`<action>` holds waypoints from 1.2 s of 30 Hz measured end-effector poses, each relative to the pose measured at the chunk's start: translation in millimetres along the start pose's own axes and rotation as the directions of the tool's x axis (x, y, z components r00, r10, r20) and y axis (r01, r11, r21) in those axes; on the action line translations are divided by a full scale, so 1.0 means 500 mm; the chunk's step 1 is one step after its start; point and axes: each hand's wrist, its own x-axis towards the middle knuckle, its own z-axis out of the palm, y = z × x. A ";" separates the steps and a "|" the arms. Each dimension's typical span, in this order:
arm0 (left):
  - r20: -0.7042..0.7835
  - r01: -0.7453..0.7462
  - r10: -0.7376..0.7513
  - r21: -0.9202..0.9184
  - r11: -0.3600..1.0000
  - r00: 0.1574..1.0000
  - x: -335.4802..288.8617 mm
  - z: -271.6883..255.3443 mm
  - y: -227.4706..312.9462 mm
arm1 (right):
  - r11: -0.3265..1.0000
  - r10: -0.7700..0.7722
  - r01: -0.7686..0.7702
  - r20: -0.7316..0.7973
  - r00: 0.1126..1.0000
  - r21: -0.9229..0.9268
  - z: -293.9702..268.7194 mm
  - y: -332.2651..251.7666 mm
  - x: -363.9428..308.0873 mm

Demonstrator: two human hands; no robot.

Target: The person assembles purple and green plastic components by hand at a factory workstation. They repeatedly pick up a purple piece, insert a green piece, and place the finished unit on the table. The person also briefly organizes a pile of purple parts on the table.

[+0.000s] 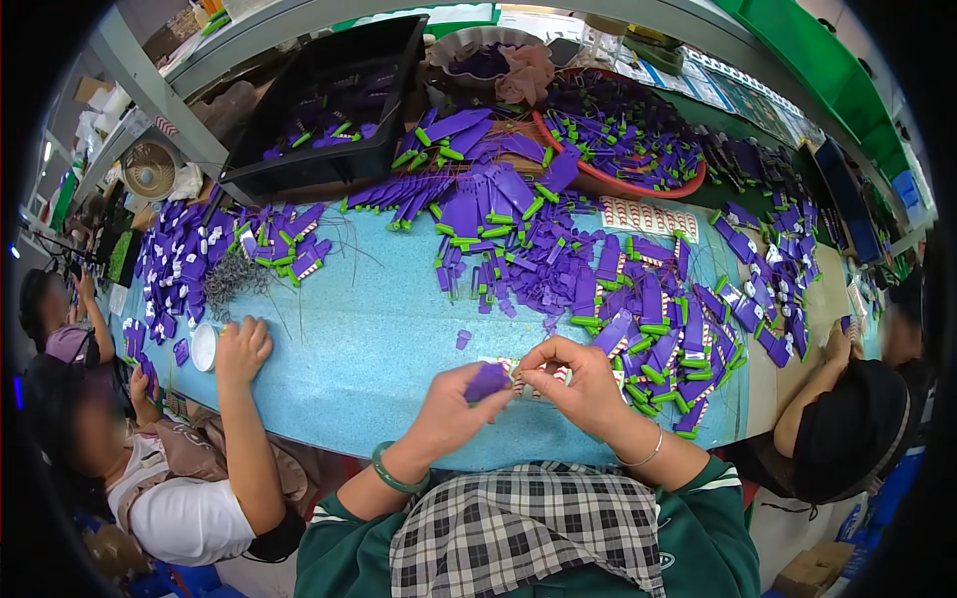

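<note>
My left hand [451, 407] is closed round a flat purple plastic piece [486, 382], just in front of me at the near side of the blue table. Close beside it, my right hand [575, 387] pinches thumb and forefinger together near the piece's right end. What sits between those fingertips is too small to make out. Partly hidden under my hands lies a white sheet with red-striped stickers [533, 377]. To the right of my right hand spreads a pile of purple pieces with green ends [663, 344], several bearing red-and-white striped stickers.
Loose purple pieces [543, 264] cover the table's middle, with another sticker sheet [648, 217] behind. A black crate [329, 164] and a red basin [638, 184] stand at the back. A co-worker's hand [242, 349] rests by a white bowl [203, 347] at left. Another person [847, 419] sits right.
</note>
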 end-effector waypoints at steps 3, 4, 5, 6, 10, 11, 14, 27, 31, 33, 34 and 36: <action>0.044 0.029 -0.025 -0.095 0.995 0.999 0.015 0.008 -0.012 | 0.980 -0.192 0.198 -0.191 0.963 0.016 0.010 -0.005 -0.004; 0.053 0.032 -0.024 -0.147 0.989 0.998 0.017 0.000 -0.016 | 0.962 -0.245 0.270 -0.311 0.918 0.039 0.022 -0.015 -0.001; 0.061 0.035 -0.023 -0.199 0.979 0.998 0.017 -0.004 -0.017 | 0.939 -0.288 0.341 -0.426 0.858 0.053 0.030 -0.021 0.000; 0.041 0.031 -0.022 -0.224 0.974 0.999 0.021 0.002 -0.008 | 0.945 -0.276 0.325 -0.427 0.861 0.044 0.030 -0.022 -0.001; 0.102 0.044 -0.018 -0.263 0.964 0.995 0.024 0.014 -0.007 | 0.966 -0.235 0.257 -0.285 0.929 0.040 0.028 0.006 -0.005; 0.089 0.041 -0.016 -0.292 0.956 0.996 0.022 0.024 0.002 | 0.970 -0.224 0.238 -0.211 0.952 0.044 0.026 0.018 -0.005; 0.043 0.049 -0.035 -0.406 0.913 0.998 0.023 0.031 0.004 | 0.946 -0.254 0.293 -0.247 0.935 0.137 0.030 0.030 -0.003; 0.237 0.228 -0.090 -0.658 0.717 0.967 0.019 0.026 -0.021 | 0.834 -0.008 0.083 -0.139 0.990 0.546 0.045 0.042 -0.004; 0.253 0.221 -0.060 -0.676 0.703 0.966 0.021 0.025 -0.032 | 0.897 -0.028 0.101 -0.172 0.985 0.430 0.047 0.045 -0.007; 0.261 0.216 -0.040 -0.692 0.689 0.964 0.021 0.023 -0.038 | 0.917 -0.038 0.110 -0.191 0.981 0.383 0.048 0.049 -0.007; 0.263 0.213 -0.032 -0.697 0.685 0.964 0.021 0.023 -0.041 | 0.923 -0.038 0.111 -0.200 0.979 0.367 0.049 0.049 -0.006; 0.265 0.220 -0.040 -0.698 0.681 0.963 0.021 0.022 -0.041 | 0.929 -0.043 0.117 -0.213 0.976 0.351 0.051 0.052 -0.006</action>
